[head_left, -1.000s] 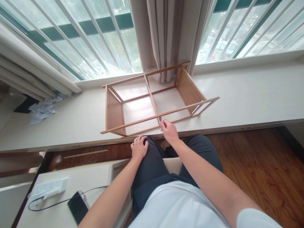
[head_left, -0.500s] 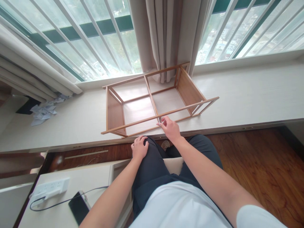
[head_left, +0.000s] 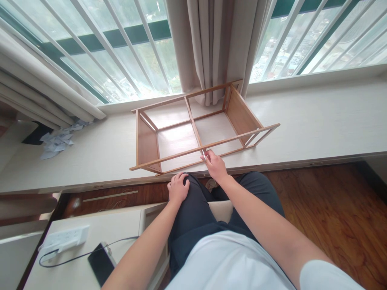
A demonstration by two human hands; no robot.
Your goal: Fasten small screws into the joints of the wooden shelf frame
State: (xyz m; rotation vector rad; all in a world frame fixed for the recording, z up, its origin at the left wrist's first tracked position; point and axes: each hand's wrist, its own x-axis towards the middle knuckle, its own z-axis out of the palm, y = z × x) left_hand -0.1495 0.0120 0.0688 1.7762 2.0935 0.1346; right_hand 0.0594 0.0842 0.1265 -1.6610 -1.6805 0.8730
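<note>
Pale ledge [head_left: 302, 117] spreads under the wooden frame [head_left: 193, 121], just beyond the right hand [head_left: 215, 164], whose fingers pinch a thin silvery piece [head_left: 203, 154]; left hand [head_left: 178, 187] rests loosely open on one knee [head_left: 196, 187]. Farther past the fingers, curtains [head_left: 208, 48] hang beside barred windows [head_left: 121, 60].

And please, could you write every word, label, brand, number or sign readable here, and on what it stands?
No text can be read.
White power strip: any markings are too small and blurred to read.
Black device beside it: no readable lettering.
Wooden frame by the right hand: no readable lettering.
Paper scraps: too blurred to tell.
</note>
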